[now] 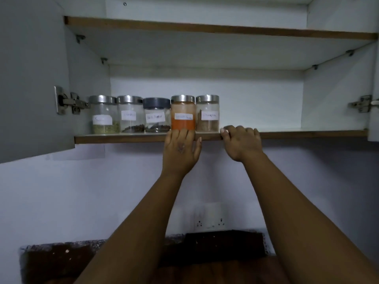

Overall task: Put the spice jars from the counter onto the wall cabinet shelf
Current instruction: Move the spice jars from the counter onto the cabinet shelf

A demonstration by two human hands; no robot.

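White cabinet (205, 78), doors open: on its lower shelf (307, 133) we count five jars in a row, touching or nearly so. Our left hand (180, 148) lies with straight fingers against the orange jar (183, 113); our right hand (240, 140) curls over the shelf edge, holding no jar. Little counter (61, 261) shows, with no jars in sight, so we judge the job nearly done.

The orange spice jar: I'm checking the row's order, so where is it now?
In the head view, the orange spice jar stands fourth from the left on the lower shelf, between the dark-lidded jar and the brown-powder jar.
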